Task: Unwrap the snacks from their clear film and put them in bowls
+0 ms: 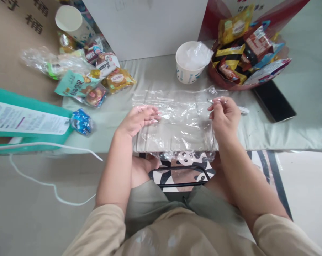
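Observation:
A clear plastic bag (182,121) lies flat on the grey table cover (270,135), its near edge hanging over the table's front. My left hand (139,119) rests palm down on the bag's left side, fingers together and stretched out. My right hand (223,113) pinches the bag's upper right edge between thumb and fingers. A white paper cup (189,65) with crumpled clear plastic inside stands just behind the bag.
A red bowl (216,76) piled with snack packets sits at the back right, a black phone (274,101) beside it. Loose snack packets (96,83), a second cup (70,21) and a teal box (27,119) lie at the left. A white box (147,26) stands behind.

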A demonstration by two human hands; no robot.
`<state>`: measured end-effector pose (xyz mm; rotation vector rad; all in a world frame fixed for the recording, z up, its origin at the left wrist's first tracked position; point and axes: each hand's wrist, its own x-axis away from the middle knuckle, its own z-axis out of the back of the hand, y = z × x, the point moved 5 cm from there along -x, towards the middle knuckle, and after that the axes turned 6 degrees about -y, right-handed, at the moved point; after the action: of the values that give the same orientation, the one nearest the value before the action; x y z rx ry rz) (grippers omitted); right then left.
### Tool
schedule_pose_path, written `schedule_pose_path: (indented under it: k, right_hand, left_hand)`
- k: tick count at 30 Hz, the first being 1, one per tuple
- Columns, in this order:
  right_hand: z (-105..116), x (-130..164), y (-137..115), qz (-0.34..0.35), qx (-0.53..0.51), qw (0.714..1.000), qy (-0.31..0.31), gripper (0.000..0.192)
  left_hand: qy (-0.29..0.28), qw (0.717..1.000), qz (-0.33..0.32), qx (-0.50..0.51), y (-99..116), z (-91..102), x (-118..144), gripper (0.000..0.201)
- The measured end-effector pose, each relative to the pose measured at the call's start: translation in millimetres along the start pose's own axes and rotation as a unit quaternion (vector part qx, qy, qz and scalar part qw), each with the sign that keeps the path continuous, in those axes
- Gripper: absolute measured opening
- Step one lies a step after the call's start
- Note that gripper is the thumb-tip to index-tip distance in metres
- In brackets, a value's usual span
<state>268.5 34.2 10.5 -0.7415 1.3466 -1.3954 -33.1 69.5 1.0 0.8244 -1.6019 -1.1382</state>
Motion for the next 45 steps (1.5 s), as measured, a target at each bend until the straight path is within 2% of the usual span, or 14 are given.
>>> schedule_pose_path:
  k: [3, 6, 9, 11, 13, 16, 20, 25, 31, 35, 37, 39, 42, 45]
  right_hand:
    - [3.8, -0.5, -2.1, 0.014, -0.072, 0.997, -0.001, 0.021]
    - [-3.6, -0.3, 0.4, -0.035, -0.098, 0.989, -0.107, 0.032]
    - [-8.2, 0.6, 4.6, -0.086, -0.048, 0.982, -0.159, 0.018]
    - [-4.4, -0.9, 4.2, -0.087, -0.026, 0.989, -0.119, 0.011]
    - [0.1, -2.0, 1.6, -0.072, -0.014, 0.994, -0.076, 0.008]
    - [4.4, -2.4, -4.1, -0.025, -0.012, 0.999, -0.036, 0.002]
    - [5.2, -4.7, -0.8, 0.007, -0.101, 0.995, -0.01, 0.01]
    - [11.5, -14.3, 29.1, -0.066, -0.242, 0.968, 0.005, 0.027]
    - [27.0, -23.6, 33.8, 0.0, -0.237, 0.971, 0.041, 0.038]
    - [26.2, -18.9, 15.7, 0.053, -0.184, 0.98, 0.049, 0.029]
    - [24.9, -13.3, 2.4, 0.103, -0.088, 0.991, 0.022, 0.021]
    - [20.5, -6.4, -8.4, 0.159, 0.039, 0.985, -0.05, 0.019]
    - [10.1, 6.9, -10.4, 0.21, 0.198, 0.933, -0.214, 0.021]
    - [6.2, 18.9, -4.7, 0.202, 0.258, 0.883, -0.335, 0.026]
  left_hand:
    - [0.043, 0.998, -0.026, -0.035, 1.8, 0.5, -1.4, 0.039]
    - [0.117, 0.987, -0.112, -0.02, 10.2, 9.9, 1.1, 0.038]
    - [0.059, 0.994, -0.094, -0.015, 9.1, 9.3, 3.6, 0.05]
    - [0.003, 0.999, -0.015, -0.052, 1.5, 5.6, 5.0, 0.052]
    - [0.001, 0.995, 0.036, -0.089, -3.5, 5.7, 5.8, 0.044]
    - [0.044, 0.997, 0.011, -0.064, 1.6, 8.3, 4.4, 0.04]
    - [0.028, 0.999, -0.016, 0.039, 11.8, 3.2, 6.8, 0.046]
    - [0.016, 0.997, -0.017, 0.07, 16.1, -3.4, 16.5, 0.022]
    - [0.015, 0.996, -0.027, 0.089, 13.7, 2.4, 10.5, 0.003]
    - [0.075, 0.993, -0.003, 0.095, 6.4, 8.6, 0.0, 0.027]
    - [0.142, 0.987, -0.014, 0.076, 5.0, 14.8, -3.0, 0.038]
    - [0.197, 0.978, -0.042, 0.052, 6.8, 20.9, -3.8, 0.043]
    - [0.234, 0.969, -0.055, 0.057, 8.5, 27.2, -2.9, 0.049]
    - [0.234, 0.97, -0.044, 0.044, 8.6, 29.1, 0.0, 0.044]
